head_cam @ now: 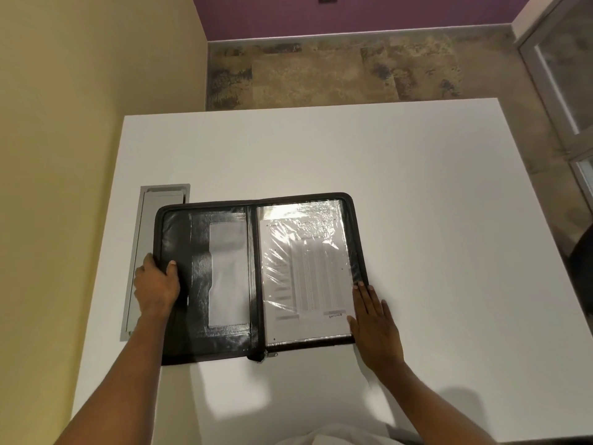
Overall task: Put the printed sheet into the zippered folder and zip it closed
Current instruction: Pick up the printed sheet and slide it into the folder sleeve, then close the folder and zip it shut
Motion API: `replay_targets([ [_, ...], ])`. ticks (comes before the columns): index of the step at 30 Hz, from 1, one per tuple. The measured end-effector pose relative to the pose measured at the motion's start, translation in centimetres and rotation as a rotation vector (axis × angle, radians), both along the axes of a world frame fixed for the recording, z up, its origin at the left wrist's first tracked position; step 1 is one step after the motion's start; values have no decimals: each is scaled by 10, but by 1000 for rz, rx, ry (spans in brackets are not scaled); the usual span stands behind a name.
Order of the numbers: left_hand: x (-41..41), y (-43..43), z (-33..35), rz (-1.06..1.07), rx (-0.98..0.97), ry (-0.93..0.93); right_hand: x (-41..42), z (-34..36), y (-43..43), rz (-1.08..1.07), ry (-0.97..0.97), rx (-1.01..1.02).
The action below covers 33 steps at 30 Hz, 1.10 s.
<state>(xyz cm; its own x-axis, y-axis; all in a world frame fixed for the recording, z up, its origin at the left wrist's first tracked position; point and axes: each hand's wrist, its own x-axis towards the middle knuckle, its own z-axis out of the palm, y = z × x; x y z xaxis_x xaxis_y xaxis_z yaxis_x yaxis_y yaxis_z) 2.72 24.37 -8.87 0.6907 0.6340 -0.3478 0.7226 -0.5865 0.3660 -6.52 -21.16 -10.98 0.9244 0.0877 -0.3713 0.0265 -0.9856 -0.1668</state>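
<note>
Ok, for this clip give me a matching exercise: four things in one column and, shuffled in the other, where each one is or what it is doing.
Column one
1. left hand
2. right hand
3. printed sheet
4. zip pull

Column two
A. lies in the right half of the open folder, under clear plastic
B. sits at the near end of the spine
C. grips the folder's left edge
D. rests flat at the folder's near right corner

Pairs: 1-C, 2-D, 3-A, 4-B

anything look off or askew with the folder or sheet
Nothing serious: the clear sleeve over the printed sheet is wrinkled, and the far left corner of the folder overlaps the grey hatch. The sheet itself lies straight.
</note>
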Motion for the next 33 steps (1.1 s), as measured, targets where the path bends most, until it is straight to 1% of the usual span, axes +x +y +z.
replay_targets([
  [3, 6, 7, 14, 38, 29, -44, -1, 3, 1, 7, 51, -28],
  [7, 13, 9, 42, 20, 28, -150, -3, 8, 1, 38, 76, -62],
  [10, 15, 5, 67, -9, 54, -178, -4, 14, 3, 30, 34, -66],
  [13, 15, -1, 91, -2, 16, -220, -2, 28, 15, -16, -20, -64],
  [16, 11, -15, 113, -37, -34, -273, 9, 51, 49, -50, -3, 85],
  [18, 7, -29, 126, -79, -68, -317, 19, 75, 85, -13, -78, 227],
  [21, 3, -55, 148, -127, -126, -365, 28, 127, 139, -46, -170, 532],
  [23, 3, -74, 159, -158, -197, -398, 29, 159, 164, 13, -240, 669],
  [25, 4, -95, 168, -196, -300, -431, 31, 184, 178, 87, -266, 703],
  [26, 5, -105, 171, -214, -355, -445, 33, 194, 182, 96, -224, 693],
  [29, 7, -132, 177, -253, -494, -475, 40, 212, 183, 58, -104, 617],
  [33, 5, -164, 168, -346, -569, -461, 47, 217, 162, -40, -99, 581],
])
